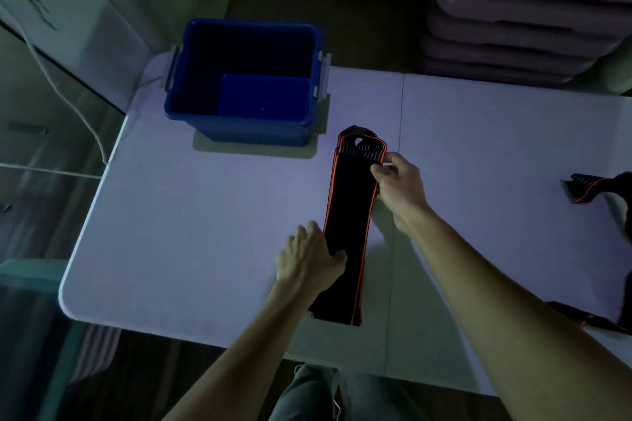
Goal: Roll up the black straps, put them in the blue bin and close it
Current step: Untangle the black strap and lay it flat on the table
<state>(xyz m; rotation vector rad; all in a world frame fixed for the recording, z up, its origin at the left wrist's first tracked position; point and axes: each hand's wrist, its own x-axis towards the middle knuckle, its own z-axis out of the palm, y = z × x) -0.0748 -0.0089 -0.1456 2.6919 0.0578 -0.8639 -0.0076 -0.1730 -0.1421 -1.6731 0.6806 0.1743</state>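
On the smooth, pale folding table [191, 215], a long black strap [349, 232] lies flat, running from the near edge toward the far side. It looks like woven elastic fabric, matte and dark, with thin orange piping along both long edges; its far end is rounded and shows a ribbed grey patch. The right hand [398, 188] pinches the strap's right edge near that ribbed end, thumb and fingers closed on the fabric. The left hand [309, 256] presses on the strap's left edge lower down, thumb lying over the cloth and fingers loosely curled; whether it grips or only pins the strap I cannot tell. The blue bin [246, 79] stands open at the table's far left corner, well apart from the strap: a rigid rectangular plastic tub with a rolled rim and grey latch handles on its two short sides, its inside dark. More black straps [595, 190] with orange trim lie crumpled at the table's right edge.
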